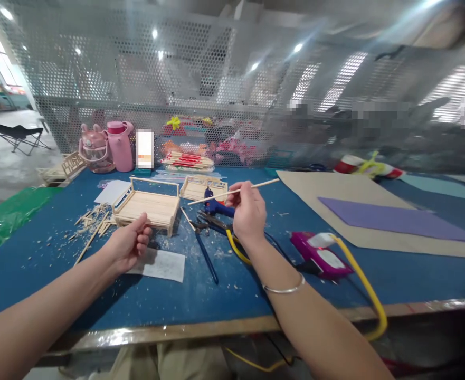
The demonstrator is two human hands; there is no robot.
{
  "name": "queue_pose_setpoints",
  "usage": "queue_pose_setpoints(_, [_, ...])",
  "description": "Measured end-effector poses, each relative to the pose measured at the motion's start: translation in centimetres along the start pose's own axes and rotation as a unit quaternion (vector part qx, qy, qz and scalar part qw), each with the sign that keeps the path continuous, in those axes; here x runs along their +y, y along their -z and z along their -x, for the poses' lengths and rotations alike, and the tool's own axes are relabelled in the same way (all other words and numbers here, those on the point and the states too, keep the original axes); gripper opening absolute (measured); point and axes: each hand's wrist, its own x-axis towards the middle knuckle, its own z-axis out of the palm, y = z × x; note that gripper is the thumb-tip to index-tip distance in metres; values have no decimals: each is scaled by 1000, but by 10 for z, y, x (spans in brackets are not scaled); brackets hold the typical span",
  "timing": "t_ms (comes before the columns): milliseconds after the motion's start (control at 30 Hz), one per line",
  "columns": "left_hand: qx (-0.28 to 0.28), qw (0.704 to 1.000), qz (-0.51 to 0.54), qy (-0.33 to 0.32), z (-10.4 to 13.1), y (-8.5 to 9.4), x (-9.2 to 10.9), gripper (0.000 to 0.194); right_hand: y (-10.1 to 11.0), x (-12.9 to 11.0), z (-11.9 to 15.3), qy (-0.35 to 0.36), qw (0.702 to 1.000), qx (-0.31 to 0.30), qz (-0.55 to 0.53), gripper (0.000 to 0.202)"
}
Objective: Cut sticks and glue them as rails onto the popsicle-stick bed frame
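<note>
A thin wooden stick (264,183) is pinched in my right hand (250,214), raised over the table and lying nearly level. My left hand (127,245) is closed, thumb against curled fingers, at the front edge of a miniature bench of wooden sticks (149,205). Whether anything sits between those fingers is hidden. Behind my right hand lies a blue glue gun (216,207). Blue-handled nippers (206,258) and pliers with a yellow handle (236,245) rest between my hands. A white paper piece (163,265) lies partly under my left hand.
Stick offcuts (95,221) litter the left side. A second stick frame (196,187), a pink bottle (120,148) and bundled sticks (188,161) stand farther back. To the right are a purple device (321,256) with a yellow cable and a purple sheet (394,219). Perforated metal panel (137,68) closes the back.
</note>
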Motion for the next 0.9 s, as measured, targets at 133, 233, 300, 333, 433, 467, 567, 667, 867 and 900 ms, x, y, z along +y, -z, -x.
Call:
queue_pose_setpoints(133, [8,999,7,-31,-8,-1,8,35,1,1,-4,-51,997,21,-51,39])
queue_pose_setpoints(233, [15,998,7,-61,-12,0,22,39,2,0,-8,-98,990,32,-93,38])
queue_pose_setpoints(300, [9,997,2,-71,-12,1,33,39,3,-2,-10,-130,984,38,-119,37])
queue_pose_setpoints(333, [5,997,-4,-72,-12,2,39,39,2,-4,-10,-147,980,41,-129,36])
queue_pose_setpoints(433, [-14,997,-30,-71,-14,7,49,38,2,-10,-11,-189,970,42,-148,35])
queue_pose_setpoints(467, [-20,996,-41,-70,-16,9,50,37,2,-12,-11,-204,967,39,-150,35])
queue_pose_setpoints(567, [-31,994,-79,-64,-25,16,47,35,2,-17,-11,-249,956,6,-155,35])
queue_pose_setpoints(667, [-38,991,-116,-53,-36,22,39,37,1,-19,-9,-274,946,-48,-166,35])
queue_pose_setpoints(867, [-32,983,-166,-73,-46,29,29,43,-1,-14,-4,-271,942,-118,-161,27])
queue_pose_setpoints(900, [-31,981,-174,-78,-47,30,29,43,-1,-13,-3,-270,942,-124,-157,25])
